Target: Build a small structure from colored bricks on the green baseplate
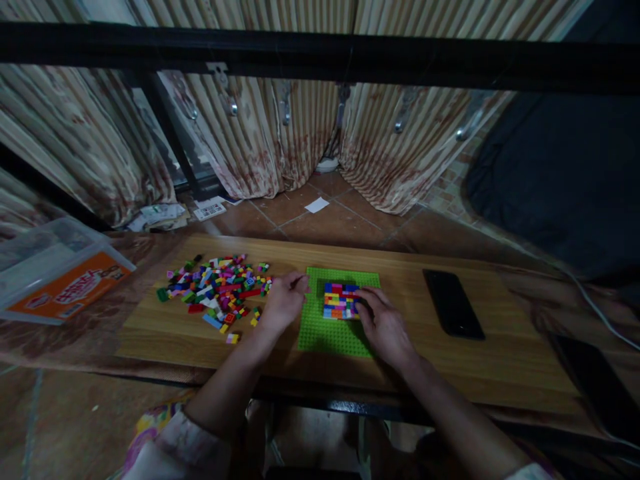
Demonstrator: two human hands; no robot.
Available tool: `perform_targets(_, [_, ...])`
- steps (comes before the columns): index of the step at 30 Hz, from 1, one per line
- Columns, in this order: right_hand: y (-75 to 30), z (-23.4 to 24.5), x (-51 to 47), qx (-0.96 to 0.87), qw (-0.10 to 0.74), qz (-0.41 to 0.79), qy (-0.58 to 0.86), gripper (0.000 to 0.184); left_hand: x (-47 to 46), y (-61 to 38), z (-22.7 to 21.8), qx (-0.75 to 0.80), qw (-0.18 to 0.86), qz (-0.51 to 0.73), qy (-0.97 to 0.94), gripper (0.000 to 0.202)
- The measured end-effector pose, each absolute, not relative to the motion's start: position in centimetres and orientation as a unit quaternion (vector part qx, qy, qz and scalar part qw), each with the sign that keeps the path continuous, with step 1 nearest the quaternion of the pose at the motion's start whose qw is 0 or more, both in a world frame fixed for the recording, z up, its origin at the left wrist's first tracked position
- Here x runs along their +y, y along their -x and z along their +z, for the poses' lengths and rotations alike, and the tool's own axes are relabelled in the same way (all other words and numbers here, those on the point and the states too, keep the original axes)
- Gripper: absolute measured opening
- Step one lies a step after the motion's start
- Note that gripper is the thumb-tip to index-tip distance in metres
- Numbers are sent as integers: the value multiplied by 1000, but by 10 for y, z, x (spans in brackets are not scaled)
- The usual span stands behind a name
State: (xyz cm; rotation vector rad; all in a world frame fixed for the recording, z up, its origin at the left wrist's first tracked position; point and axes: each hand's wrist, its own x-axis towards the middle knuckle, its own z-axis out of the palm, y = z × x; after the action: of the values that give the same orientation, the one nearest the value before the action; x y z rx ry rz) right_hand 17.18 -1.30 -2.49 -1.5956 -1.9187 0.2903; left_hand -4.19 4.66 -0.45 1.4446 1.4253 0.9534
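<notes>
A block of multicoloured toy building bricks sits on a green studded baseplate, rows of blue, red, yellow, white and orange showing. My right hand is at the block's right end, its thumb and fingers closed around that side and partly covering it. My left hand hovers by the baseplate's left edge. Its fingertips are pinched together, and what they hold, if anything, is too small to make out. Left of that hand lies a loose pile of small coloured bricks.
The wooden board carries a black phone at the right. Another dark device lies farther right, near a white cable. A clear plastic box with an orange label stands at the left. A black bar crosses above.
</notes>
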Motion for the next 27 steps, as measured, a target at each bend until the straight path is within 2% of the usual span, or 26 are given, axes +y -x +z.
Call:
perform_targets(8, [-173, -28, -13, -732, 306, 109, 600, 30, 63, 94, 8, 636, 229, 260, -690, 30])
perform_targets(17, [-174, -29, -15, -730, 302, 117, 603, 32, 51, 76, 2, 630, 89, 119, -762, 29])
perform_targets(27, [-178, -32, -15, -734, 293, 122, 601, 34, 48, 60, 1, 631, 78, 53, -770, 27])
